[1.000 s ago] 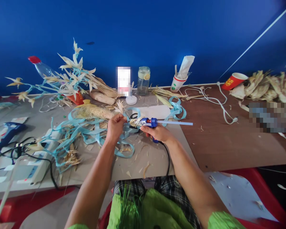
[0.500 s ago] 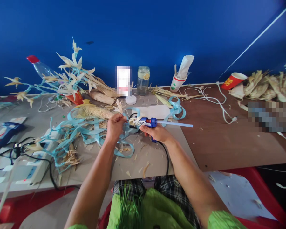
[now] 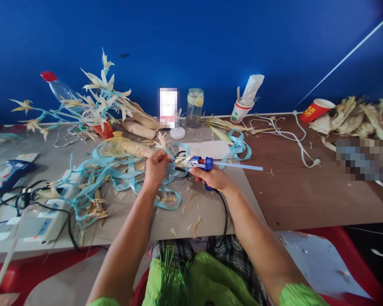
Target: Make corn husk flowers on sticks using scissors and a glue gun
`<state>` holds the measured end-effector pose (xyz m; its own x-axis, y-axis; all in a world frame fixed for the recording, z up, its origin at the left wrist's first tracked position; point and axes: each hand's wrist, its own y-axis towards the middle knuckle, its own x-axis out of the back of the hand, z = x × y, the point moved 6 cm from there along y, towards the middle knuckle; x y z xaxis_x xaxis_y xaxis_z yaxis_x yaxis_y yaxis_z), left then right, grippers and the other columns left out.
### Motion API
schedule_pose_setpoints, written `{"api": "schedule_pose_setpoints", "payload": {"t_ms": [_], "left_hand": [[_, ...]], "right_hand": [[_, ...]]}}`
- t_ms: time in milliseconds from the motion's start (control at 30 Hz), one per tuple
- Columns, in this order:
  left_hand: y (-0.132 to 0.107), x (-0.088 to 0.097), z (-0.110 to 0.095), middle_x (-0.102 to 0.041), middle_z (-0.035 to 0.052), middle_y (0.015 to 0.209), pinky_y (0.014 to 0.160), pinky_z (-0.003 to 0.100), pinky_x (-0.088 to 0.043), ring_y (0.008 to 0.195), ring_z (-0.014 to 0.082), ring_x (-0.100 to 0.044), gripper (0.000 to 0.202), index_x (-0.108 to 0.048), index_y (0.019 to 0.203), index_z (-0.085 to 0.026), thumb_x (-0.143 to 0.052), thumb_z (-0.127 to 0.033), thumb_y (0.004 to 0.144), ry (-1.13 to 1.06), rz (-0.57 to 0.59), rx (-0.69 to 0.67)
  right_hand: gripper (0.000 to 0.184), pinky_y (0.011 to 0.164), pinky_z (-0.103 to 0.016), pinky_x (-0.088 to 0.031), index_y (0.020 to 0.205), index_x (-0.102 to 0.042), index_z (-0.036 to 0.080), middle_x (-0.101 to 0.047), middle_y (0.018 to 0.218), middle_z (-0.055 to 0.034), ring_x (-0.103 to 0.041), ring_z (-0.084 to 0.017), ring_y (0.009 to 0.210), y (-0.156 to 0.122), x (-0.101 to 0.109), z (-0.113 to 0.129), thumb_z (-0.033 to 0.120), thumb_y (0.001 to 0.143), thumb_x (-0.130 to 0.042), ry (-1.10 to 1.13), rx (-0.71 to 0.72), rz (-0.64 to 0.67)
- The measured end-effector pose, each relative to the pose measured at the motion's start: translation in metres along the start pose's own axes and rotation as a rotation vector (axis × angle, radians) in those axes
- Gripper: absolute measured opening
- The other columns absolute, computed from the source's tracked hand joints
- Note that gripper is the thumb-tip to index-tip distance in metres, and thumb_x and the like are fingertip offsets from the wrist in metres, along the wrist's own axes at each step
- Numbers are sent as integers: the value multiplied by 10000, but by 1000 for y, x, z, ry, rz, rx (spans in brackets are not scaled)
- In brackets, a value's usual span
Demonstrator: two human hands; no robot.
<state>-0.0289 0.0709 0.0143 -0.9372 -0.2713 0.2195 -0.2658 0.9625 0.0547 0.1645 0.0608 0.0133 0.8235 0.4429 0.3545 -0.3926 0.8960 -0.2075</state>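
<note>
My right hand (image 3: 215, 178) grips a blue hot glue gun (image 3: 207, 163), with a long translucent glue stick (image 3: 239, 165) jutting from its back to the right. The gun's nozzle end points left, near pale husk scraps (image 3: 181, 161). My left hand (image 3: 156, 168) is closed in a pinch just left of the nozzle; whatever lies between its fingertips is too small to make out. Pale corn husk (image 3: 161, 140) rises just behind those fingers. Light blue ribbon (image 3: 132, 182) lies tangled on the table beside and below my left hand.
A second glue gun (image 3: 15, 170) and a white power strip (image 3: 51, 219) with black cables lie at left. Blue-wrapped husk-flower branches (image 3: 104, 91) stand behind. Further back are a glass bottle (image 3: 194, 108), a paper cup (image 3: 241, 111), a tipped red cup (image 3: 317, 109) and a husk pile (image 3: 354, 117).
The view has shifted slightly, so the scene sits a little further right. Both hands keep nearly the same pose, and the glue gun remains in my right hand.
</note>
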Motion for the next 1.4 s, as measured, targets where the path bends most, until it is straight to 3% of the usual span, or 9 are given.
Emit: {"api": "schedule_pose_setpoints", "payload": {"t_ms": [400,600,800,900,1100,1267,1400], "left_hand": [[-1,3,-3,-391,-51,481,445,213,-219,453,72,-304,170,-546,609,-168,-584,-297,714,18,-34,-14],[-4,-5,-4,-413,-47,496,442,216,-211,454,71,-299,180,-531,612,-169,-582,-299,725,15,22,-15],[-3,1,-7,-370,-49,491,442,221,-208,459,75,-290,171,-540,608,-173,-574,-288,731,23,-31,-59],[-1,4,-6,-372,-49,492,440,221,-212,461,76,-296,170,-540,613,-176,-576,-292,732,16,-52,-64],[-2,-3,-5,-460,-47,528,444,215,-242,456,65,-334,143,-536,638,-166,-605,-271,706,-69,6,16],[-2,-9,-2,-498,-41,546,450,208,-267,460,61,-371,154,-532,641,-163,-622,-276,696,-129,66,51],[-2,-10,-2,-474,-46,527,449,210,-268,453,60,-369,176,-530,631,-162,-637,-291,684,-134,78,57]], "right_hand": [[417,458,-235,-347,676,-583,213,-571,555,20,-485,-114,480,1,0,-3,627,718,-552,34,-1,16],[423,445,-237,-343,720,-598,214,-577,573,16,-482,-115,476,2,1,-6,636,709,-561,71,-15,-12],[422,455,-245,-346,685,-597,215,-588,564,7,-493,-125,486,0,0,-3,635,709,-558,34,-25,20],[434,445,-242,-339,665,-572,206,-565,560,8,-457,-112,465,0,3,-5,639,692,-574,116,-44,17],[419,585,-259,-412,764,-575,186,-590,703,-15,-512,-131,629,3,20,2,604,724,-562,325,126,-166],[400,711,-293,-436,831,-569,200,-613,789,-16,-564,-176,767,5,37,0,581,707,-583,81,113,-355],[364,698,-301,-430,826,-551,196,-610,781,-26,-570,-187,751,7,53,-8,523,681,-619,-135,21,-488]]}}
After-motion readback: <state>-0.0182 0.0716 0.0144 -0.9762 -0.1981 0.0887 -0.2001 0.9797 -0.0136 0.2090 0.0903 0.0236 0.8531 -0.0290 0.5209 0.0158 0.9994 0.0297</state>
